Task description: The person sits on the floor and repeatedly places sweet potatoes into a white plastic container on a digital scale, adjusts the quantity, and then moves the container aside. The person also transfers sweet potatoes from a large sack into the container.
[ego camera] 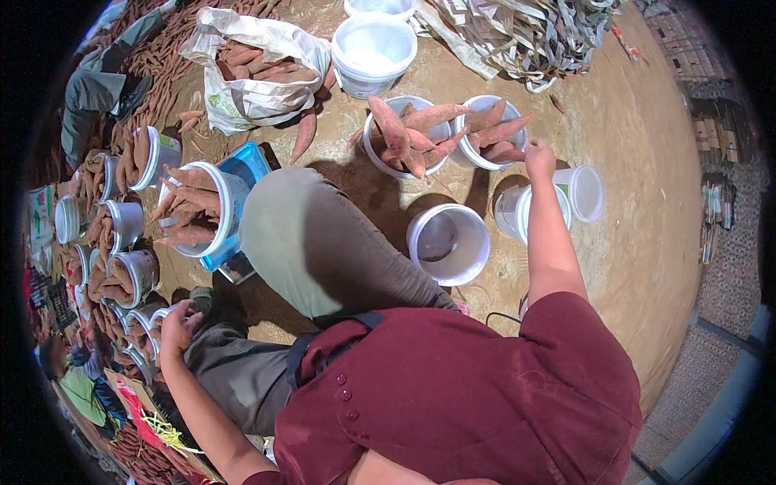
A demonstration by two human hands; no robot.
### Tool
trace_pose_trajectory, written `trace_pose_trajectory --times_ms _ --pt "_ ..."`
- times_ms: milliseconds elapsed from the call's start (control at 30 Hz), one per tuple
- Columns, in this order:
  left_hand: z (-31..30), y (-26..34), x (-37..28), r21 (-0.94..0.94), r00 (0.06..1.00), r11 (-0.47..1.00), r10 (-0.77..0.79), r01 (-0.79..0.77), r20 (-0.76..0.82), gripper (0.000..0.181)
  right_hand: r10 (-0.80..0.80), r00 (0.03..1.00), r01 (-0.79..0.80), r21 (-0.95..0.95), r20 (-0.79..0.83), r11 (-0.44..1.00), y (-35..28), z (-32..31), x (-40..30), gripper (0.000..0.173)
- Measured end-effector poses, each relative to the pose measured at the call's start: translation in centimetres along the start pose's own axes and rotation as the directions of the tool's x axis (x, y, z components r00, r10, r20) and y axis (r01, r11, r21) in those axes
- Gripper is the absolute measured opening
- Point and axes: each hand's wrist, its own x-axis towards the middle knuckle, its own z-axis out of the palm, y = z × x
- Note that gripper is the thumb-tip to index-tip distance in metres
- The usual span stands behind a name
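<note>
My right hand (539,160) is closed at the right rim of a white plastic bucket (461,130) of sweet potatoes (503,130). The tip of one sweet potato meets my fingers; whether I grip it or the rim is hidden. My left hand (178,330) is over by my left leg, fingers loosely bent and apart, nothing seen in it. Behind it, in the picture, are buckets (145,318) of sweet potatoes. To the left of my raised knee, a full white bucket (233,200) stands on a blue platform (254,163).
Another heaped bucket (370,145) adjoins the first. Nearer me stands an empty bucket (448,242), with lidded tubs (585,193) rightward. Ahead are a woven sack (267,100), stacked buckets (373,54) and a strip pile (533,36). Other people (85,388) are at left.
</note>
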Motion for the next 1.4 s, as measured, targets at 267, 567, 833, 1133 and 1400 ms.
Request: trace_pose_trajectory --times_ms 267,567,833,1133,1400 --pt "0.7 -0.5 1.4 -0.024 1.0 1.0 -0.015 0.015 0.011 0.033 -0.267 0.933 0.212 0.232 0.24 0.949 -3.9 6.4 3.3 0.026" --pt "1.5 -4.2 0.6 -0.017 0.997 0.997 -0.081 0.081 -0.011 0.034 -0.133 0.946 0.02 0.354 0.297 0.935 -6.1 12.5 3.3 0.018" --pt "1.3 -3.5 0.3 0.016 0.999 0.999 -0.028 0.029 -0.026 0.033 0.237 0.956 -0.255 0.893 0.174 0.371 -4.1 5.6 6.3 0.012" --pt "0.2 1.9 -1.4 0.041 0.989 0.993 0.114 -0.111 -0.099 0.035 -0.07 0.95 -0.311 0.946 0.306 -0.088 -15.0 -6.4 3.8 0.018" --pt "-1.7 3.7 -2.7 0.018 0.976 0.983 0.182 -0.182 -0.118 0.035 -0.604 0.732 -0.388 0.922 0.314 0.009 -36.9 -7.3 -6.0 0.023"
